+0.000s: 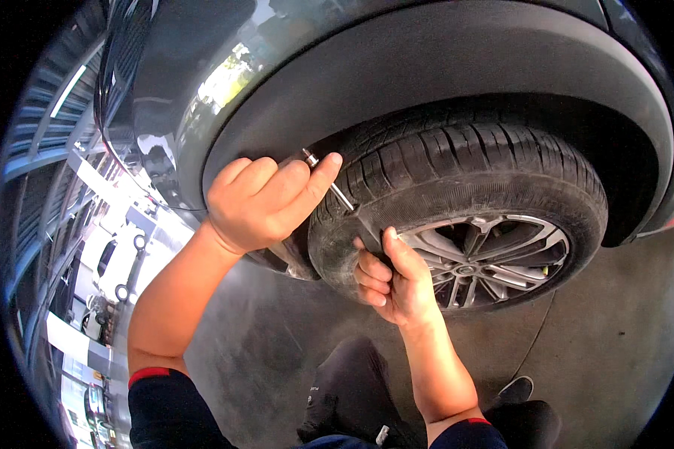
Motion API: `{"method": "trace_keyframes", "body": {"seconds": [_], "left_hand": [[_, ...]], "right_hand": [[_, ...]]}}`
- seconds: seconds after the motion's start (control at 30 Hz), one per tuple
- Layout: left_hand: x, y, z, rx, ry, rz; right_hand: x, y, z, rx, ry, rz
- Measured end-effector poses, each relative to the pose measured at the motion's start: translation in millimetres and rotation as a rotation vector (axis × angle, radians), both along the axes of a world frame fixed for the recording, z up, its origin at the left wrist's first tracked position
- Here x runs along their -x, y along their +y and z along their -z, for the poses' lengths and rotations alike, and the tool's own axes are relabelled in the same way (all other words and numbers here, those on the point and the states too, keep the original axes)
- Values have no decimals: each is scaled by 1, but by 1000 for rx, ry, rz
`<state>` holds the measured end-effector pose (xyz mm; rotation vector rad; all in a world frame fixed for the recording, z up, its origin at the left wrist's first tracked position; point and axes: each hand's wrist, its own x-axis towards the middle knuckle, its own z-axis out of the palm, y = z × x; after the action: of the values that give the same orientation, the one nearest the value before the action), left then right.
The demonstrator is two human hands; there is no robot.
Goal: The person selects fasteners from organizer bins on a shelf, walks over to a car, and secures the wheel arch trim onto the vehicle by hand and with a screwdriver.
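Note:
My right hand (393,280) is wrapped round the dark handle of a screwdriver-like tool (368,230), in front of the tyre (442,187). Its thin silver shaft slants up and left toward the wheel arch and passes behind my left index finger. Beyond that finger a wider metal end shows near the arch's lower edge. My left hand (266,198) is closed by the dark wheel-arch trim (337,82), with the index finger lying across the shaft. What its curled fingers grip is hidden.
The dark car body (180,52) curves overhead. The silver alloy wheel (468,269) sits under the arch, its tyre turned outward. My knee (352,374) and shoe (515,391) are below, on the grey floor (606,337). Other vehicles stand far left, among them a white car (112,254).

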<state>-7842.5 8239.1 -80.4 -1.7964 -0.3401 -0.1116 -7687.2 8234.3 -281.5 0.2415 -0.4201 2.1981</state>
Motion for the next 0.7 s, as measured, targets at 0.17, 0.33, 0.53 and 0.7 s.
{"method": "trace_keyframes", "body": {"seconds": [0.17, 0.33, 0.53, 0.7], "left_hand": [[2, 2, -1, 19, -13, 36], [3, 0, 0, 50, -14, 27], [1, 1, 2, 13, -10, 45], [4, 3, 1, 10, 0, 44]], "right_hand": [[36, -21, 0, -15, -52, 393], [40, -13, 7, -75, -58, 492], [20, -14, 0, -32, -67, 327], [13, -13, -5, 77, -142, 239]]}}
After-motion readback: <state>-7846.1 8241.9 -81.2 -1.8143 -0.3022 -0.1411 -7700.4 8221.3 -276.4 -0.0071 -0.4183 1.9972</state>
